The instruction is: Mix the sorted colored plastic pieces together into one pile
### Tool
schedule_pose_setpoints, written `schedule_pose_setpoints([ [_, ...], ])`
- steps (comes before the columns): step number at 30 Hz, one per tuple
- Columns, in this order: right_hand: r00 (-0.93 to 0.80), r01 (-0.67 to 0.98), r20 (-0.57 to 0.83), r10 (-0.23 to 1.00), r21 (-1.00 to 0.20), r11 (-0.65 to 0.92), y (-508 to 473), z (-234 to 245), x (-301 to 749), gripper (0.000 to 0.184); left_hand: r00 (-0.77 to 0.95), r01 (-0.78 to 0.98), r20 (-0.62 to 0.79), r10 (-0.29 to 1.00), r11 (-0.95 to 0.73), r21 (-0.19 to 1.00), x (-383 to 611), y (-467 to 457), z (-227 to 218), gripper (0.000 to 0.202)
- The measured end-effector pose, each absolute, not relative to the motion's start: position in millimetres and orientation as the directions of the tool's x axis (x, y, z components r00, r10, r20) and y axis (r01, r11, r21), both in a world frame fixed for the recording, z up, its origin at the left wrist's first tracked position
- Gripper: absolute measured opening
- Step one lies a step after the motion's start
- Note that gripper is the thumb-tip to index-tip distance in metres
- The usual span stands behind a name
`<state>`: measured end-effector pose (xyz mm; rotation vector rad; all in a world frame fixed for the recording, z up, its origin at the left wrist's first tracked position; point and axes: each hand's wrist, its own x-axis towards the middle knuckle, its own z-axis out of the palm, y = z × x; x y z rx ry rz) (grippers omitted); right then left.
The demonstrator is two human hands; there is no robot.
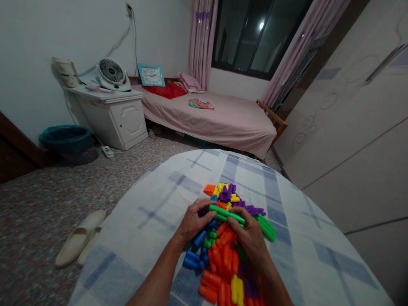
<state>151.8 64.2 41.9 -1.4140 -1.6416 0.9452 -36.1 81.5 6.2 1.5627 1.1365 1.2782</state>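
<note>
A heap of plastic stick-shaped building pieces (pixel 223 255) in orange, blue, purple, yellow and green lies on a round table covered by a white and blue plaid cloth (pixel 153 204). My left hand (pixel 192 222) and my right hand (pixel 250 236) rest on top of the heap, both closed round a long green stick piece (pixel 227 213) held across between them. More green sticks (pixel 266 227) lie just to the right of my right hand. Purple and yellow pieces (pixel 228 193) sit at the far end of the heap.
A pair of pale slippers (pixel 79 238) lies on the speckled floor left of the table. Further back stand a white cabinet (pixel 111 117) with a fan (pixel 111 73), a teal bin (pixel 65 138), a pink bed (pixel 216 114) and a wardrobe (pixel 350 127) on the right.
</note>
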Motion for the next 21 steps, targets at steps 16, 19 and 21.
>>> schedule_pose_setpoints([
  [16,0.106,0.108,0.063,0.992,-0.993,0.052,71,23,164,0.03,0.081,0.053,0.245,0.966,-0.25,0.967,-37,82,7,0.037],
  [19,-0.011,0.157,0.064,0.998,-0.985,0.065,69,21,160,0.031,0.149,0.124,0.301,0.942,-0.32,0.939,-35,82,6,0.033],
  [21,-0.052,0.2,0.062,0.997,-0.977,0.071,68,19,159,0.032,0.177,0.119,0.311,0.934,-0.334,0.935,-34,82,5,0.026],
])
